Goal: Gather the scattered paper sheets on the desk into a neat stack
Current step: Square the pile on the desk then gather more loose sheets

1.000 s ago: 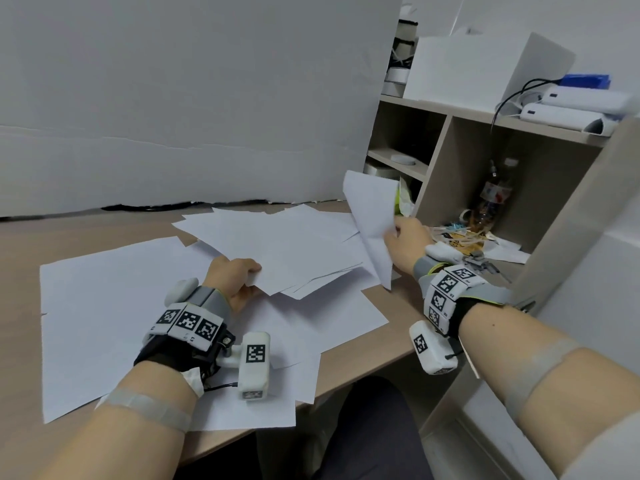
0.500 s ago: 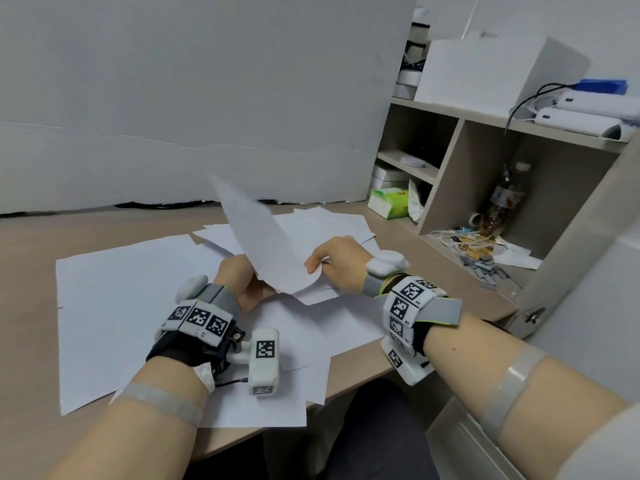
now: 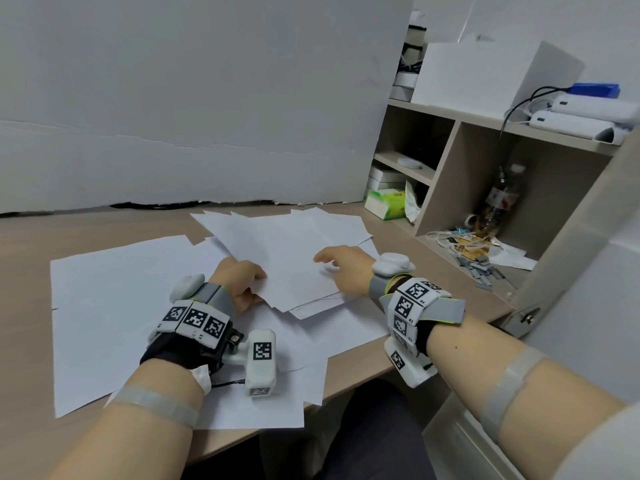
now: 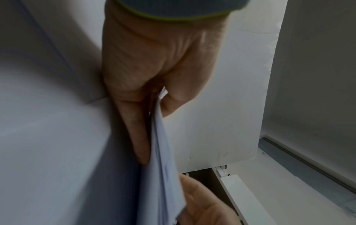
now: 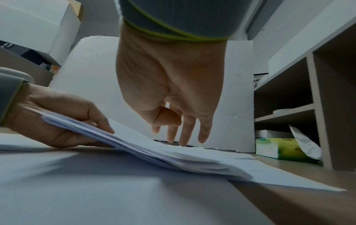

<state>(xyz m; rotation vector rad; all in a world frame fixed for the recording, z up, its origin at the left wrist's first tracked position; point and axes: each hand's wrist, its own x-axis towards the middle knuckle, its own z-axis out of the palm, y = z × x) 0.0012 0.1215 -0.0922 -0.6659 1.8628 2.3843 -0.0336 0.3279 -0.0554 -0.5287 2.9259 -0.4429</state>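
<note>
White paper sheets lie scattered over the wooden desk (image 3: 27,244). A loose pile of sheets (image 3: 287,258) sits mid-desk, its near-left edge lifted. My left hand (image 3: 242,282) pinches that edge of the pile (image 4: 159,152), thumb on top and fingers beneath, as the right wrist view also shows on the pile (image 5: 173,153). My right hand (image 3: 341,268) hovers over the pile's right side with straight fingers (image 5: 185,134) pointing down at the top sheet. A large sheet (image 3: 117,306) lies to the left, and more sheets (image 3: 270,403) lie at the front edge.
A wooden shelf unit (image 3: 446,174) stands at the right with a green tissue pack (image 3: 386,204), a bottle (image 3: 498,202) and small clutter. A white board (image 3: 194,98) backs the desk. The front desk edge runs just under my wrists.
My right hand carried a sheet from the shelf side leftward, laid it on the pile and let go. My left hand kept its hold on the pile's edge.
</note>
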